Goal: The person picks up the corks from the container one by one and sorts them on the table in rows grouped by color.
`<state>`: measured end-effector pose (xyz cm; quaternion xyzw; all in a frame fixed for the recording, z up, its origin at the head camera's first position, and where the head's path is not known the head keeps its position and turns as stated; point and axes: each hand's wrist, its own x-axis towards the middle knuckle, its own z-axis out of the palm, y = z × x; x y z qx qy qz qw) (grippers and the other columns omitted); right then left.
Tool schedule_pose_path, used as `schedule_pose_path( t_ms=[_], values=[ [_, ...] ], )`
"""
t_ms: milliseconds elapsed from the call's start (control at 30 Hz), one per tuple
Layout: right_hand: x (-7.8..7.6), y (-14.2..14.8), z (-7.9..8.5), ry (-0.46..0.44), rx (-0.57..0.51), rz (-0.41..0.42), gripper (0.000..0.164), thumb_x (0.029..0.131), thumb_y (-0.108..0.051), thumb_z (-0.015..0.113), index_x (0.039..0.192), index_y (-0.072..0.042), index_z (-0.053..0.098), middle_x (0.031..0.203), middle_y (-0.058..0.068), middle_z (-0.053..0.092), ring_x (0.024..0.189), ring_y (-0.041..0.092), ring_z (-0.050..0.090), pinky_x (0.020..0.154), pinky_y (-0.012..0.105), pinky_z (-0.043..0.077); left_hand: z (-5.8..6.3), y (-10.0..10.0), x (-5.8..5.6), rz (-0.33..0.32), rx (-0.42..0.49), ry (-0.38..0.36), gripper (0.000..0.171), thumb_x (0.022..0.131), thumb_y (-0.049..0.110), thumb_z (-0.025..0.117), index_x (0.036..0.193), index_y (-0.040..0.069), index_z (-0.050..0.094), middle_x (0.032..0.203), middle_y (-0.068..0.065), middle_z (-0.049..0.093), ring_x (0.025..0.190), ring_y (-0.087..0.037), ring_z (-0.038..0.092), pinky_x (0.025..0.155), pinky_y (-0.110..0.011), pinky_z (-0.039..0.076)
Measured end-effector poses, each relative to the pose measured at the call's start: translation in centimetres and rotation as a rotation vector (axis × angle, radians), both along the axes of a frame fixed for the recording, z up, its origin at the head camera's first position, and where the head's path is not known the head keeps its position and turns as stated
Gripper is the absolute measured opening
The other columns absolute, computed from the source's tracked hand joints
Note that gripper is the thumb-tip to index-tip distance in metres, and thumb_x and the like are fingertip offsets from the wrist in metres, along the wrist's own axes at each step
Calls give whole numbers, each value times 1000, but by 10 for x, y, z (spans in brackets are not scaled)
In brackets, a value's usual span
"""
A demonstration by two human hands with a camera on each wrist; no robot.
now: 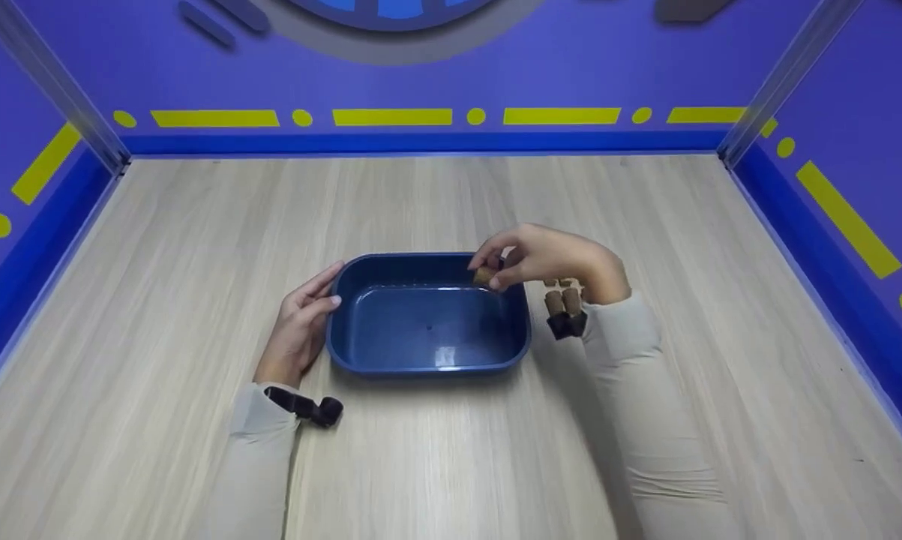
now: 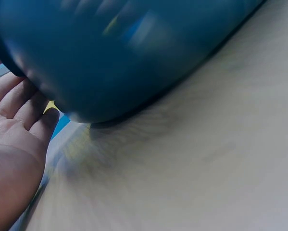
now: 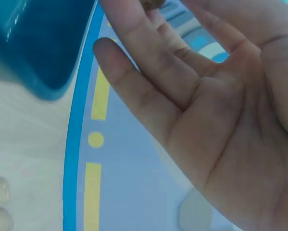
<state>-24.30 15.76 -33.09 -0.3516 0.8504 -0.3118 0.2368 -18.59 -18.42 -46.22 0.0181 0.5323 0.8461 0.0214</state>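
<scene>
A dark blue rectangular basin (image 1: 428,370) sits on the table, its inside bare apart from reflections. At its left end my left hand (image 1: 301,322) grips the rim, thumb on top and fingers along the outer wall. The left wrist view shows those fingers (image 2: 23,103) against the outside of the basin (image 2: 110,62). Over the right rear corner, my right hand (image 1: 548,259) pinches a small brown cork (image 1: 484,275) between thumb and fingertips. Only a bit of this cork (image 3: 152,4) shows at the top of the right wrist view, where the palm (image 3: 220,125) fills the right side.
Right of the basin, several more corks (image 1: 563,301) stand or lie on the wooden table (image 1: 436,465), partly hidden by my right wrist and its black camera (image 1: 567,325). Purple panels (image 1: 391,90) with yellow marks border the table at the back and both sides.
</scene>
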Motion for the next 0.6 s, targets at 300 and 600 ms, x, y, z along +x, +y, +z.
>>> schedule_pose_path(
  t_ms=[300, 600],
  values=[
    [7, 32, -5, -1, -53, -116, 41, 84, -2, 69, 125, -9, 63, 124, 8, 62, 98, 25, 69, 84, 35, 56, 0, 0, 0, -1, 6, 12, 58, 85, -15, 45, 141, -14, 33, 141, -14, 51, 122, -5, 54, 103, -19, 43],
    [14, 63, -20, 31, -105, -254, 37, 87, -5, 66, 123, -15, 63, 120, 5, 63, 91, 23, 69, 85, 33, 53, 0, 0, 0, 1, 9, 12, 57, 85, -16, 45, 141, -15, 33, 136, -11, 57, 121, -6, 56, 100, -20, 45]
  ],
)
